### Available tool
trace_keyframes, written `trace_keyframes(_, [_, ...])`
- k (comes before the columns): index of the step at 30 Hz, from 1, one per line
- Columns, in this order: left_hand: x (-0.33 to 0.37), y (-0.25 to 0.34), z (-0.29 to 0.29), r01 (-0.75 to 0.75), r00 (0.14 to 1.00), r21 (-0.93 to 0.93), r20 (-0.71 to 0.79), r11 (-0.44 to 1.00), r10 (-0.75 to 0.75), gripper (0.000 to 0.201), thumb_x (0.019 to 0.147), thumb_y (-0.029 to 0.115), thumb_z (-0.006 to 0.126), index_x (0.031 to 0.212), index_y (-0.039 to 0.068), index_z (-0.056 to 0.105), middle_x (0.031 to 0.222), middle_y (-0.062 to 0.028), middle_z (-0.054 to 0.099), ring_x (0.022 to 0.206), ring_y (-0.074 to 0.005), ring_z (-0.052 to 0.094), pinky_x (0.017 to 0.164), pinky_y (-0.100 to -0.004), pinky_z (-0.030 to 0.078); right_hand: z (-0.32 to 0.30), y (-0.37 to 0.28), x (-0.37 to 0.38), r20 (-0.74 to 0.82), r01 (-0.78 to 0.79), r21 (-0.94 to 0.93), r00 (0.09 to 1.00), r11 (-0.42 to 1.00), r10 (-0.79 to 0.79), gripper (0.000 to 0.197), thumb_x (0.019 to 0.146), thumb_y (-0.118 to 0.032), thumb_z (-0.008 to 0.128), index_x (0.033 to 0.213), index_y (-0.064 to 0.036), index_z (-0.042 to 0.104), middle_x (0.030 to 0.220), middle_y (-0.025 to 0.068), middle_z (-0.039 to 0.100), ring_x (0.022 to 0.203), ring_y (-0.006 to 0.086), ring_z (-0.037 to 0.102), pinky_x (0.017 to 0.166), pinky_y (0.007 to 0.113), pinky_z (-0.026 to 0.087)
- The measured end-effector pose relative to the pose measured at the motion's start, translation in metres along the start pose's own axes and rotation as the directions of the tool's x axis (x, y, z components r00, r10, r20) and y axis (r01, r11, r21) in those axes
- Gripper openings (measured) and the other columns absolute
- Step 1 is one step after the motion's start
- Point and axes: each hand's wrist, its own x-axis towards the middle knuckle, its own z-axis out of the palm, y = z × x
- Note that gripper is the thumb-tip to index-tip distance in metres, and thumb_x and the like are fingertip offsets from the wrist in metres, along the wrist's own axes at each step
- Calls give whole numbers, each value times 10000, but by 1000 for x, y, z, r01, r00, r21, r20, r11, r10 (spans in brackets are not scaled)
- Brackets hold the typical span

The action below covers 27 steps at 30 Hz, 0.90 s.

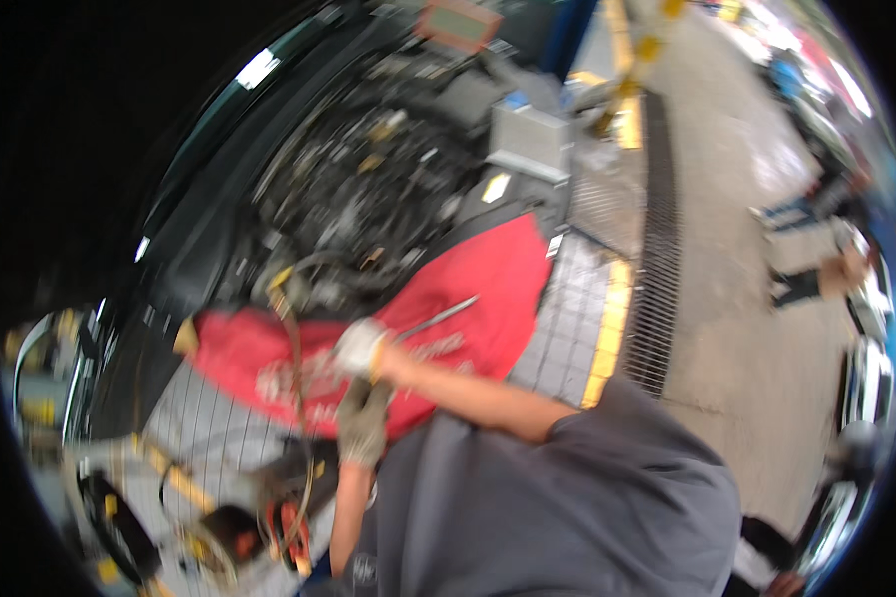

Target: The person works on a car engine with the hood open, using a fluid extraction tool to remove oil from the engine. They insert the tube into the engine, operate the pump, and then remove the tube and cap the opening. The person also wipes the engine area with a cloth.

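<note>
My right hand (pixel 362 348), in a white work glove, is closed around a slim grey metal rod (pixel 446 316) above a red fender cover (pixel 488 274). The rod points up and right from the glove; blur hides its end shape. Just below, my left hand (pixel 363 426) wears a greyish glove and is close to the right one. Its fingers are smeared, so whether they grip anything is unclear. Pale printing marks the red cover, which drapes over the near edge of an open engine bay (pixel 368 179). A brownish hose (pixel 294 348) hangs across the cover's left part.
A grey box-shaped part (pixel 530 139) sits at the bay's right corner. Beyond it a dark floor grating (pixel 659 249) runs beside a yellow strip. A black cylindrical thing (pixel 231 532) and red-orange equipment (pixel 294 527) are low left. People (pixel 826 279) and cars stand far right.
</note>
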Motion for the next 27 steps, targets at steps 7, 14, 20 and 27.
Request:
trace_keyframes(7, [1, -1, 21, 11, 998, 161, 61, 987, -22, 233, 998, 252, 699, 954, 24, 682, 758, -11, 613, 660, -71, 521, 615, -271, 442, -18, -24, -21, 494, -491, 869, 866, -57, 75, 398, 1012, -282, 686, 1362, -94, 652, 1396, 52, 660, 1256, 303, 654, 1023, 408, 560])
trace_keyframes(14, [0, 13, 38, 263, 953, 83, 136, 961, -272, 316, 993, 322, 686, 986, 7, 681, 798, -62, 645, 726, -133, 589, 689, -324, 488, 30, -12, -41, 292, 16, 715, 901, -699, 319, 511, 1028, -334, 684, 1473, -111, 571, 1590, 96, 499, 1398, 337, 545, 1142, 538, 471])
trace_keyframes(20, [-13, 14, 47, 292, 942, 25, 165, 956, -292, 265, 1006, 277, 696, 953, 21, 654, 774, -9, 610, 668, -79, 545, 616, -276, 461, 38, -36, -34, 680, -370, 650, 674, -664, 289, 732, 1104, -528, 438, 1631, -38, 302, 1639, 157, 415, 1466, 309, 459, 1232, 488, 362])
trace_keyframes(27, [-19, 12, 32, 332, 943, -26, 36, 943, -331, 231, 987, 241, 728, 944, 18, 689, 739, -49, 637, 698, -116, 599, 658, -336, 496, 7, -40, 3, 750, -266, 479, 619, -837, 232, 424, 1055, -262, 608, 1336, 52, 572, 1097, 91, 635, 972, 189, 664, 1038, 453, 563])
